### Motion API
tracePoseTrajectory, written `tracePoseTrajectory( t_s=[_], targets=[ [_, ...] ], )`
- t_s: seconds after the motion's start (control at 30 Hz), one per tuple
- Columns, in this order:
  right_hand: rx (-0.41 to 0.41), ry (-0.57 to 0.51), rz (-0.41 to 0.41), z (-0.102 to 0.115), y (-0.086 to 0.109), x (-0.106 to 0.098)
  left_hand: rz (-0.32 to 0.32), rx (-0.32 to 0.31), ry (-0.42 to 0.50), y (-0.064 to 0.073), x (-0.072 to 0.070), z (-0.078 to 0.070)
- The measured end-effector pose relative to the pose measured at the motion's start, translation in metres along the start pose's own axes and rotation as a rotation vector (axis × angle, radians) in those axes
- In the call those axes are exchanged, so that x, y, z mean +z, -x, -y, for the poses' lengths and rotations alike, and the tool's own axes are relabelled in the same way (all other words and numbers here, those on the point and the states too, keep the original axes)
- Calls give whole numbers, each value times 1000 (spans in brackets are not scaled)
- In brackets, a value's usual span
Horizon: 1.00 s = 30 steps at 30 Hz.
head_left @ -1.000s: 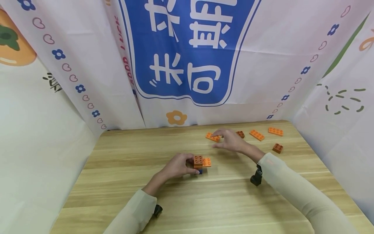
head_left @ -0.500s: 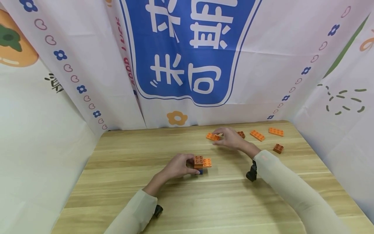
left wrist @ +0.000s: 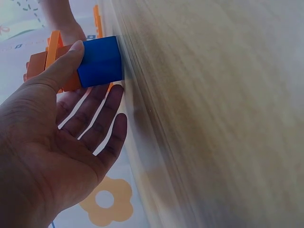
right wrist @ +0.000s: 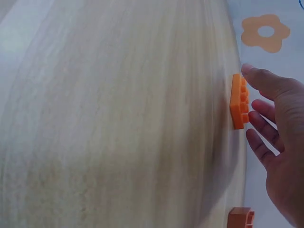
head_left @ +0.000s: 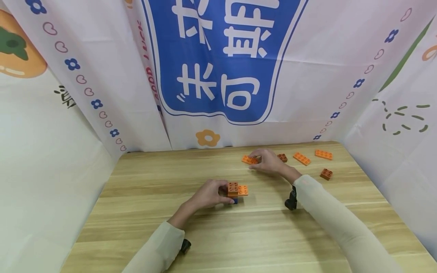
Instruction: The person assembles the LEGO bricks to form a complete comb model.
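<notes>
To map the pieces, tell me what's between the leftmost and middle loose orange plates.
The right hand and a brown brick, partly hidden by it, lie between the leftmost plate and the middle plate in the head view.

The lower half of the head view is filled by a pale, streaked wood-grain worktop [head_left: 259, 235]. Near the frame's centre, a brick stack [head_left: 233, 188] with a blue base [left wrist: 100, 62] is set upright. Towards the upper edge, right of centre, a studded orange plate [head_left: 248, 160] and a brown brick [head_left: 282, 157] are partly hidden. Further right, a second orange plate [head_left: 302, 158] and a third orange plate [head_left: 323, 154] are laid flat, with another brown brick [head_left: 326, 174] placed below them.
</notes>
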State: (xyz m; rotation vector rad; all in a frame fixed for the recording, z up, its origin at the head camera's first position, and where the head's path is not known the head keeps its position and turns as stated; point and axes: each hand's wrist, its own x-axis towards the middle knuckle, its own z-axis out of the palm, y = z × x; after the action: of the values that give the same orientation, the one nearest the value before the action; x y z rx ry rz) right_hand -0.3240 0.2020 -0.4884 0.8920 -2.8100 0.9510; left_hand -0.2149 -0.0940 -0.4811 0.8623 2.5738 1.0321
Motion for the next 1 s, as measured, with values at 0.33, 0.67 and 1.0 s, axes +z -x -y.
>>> tracePoseTrajectory(
  t_s=[0.33, 0.67, 1.0],
  targets=[
    [15, -26, -27, -13, 0, 7, 10, -15, -5, 0, 0, -1],
    [52, -44, -53, -17, -3, 14, 3, -9, 14, 1, 0, -2],
    [66, -70, -44, -14, -2, 15, 8, -17, 13, 2, -1, -2]
  ],
)
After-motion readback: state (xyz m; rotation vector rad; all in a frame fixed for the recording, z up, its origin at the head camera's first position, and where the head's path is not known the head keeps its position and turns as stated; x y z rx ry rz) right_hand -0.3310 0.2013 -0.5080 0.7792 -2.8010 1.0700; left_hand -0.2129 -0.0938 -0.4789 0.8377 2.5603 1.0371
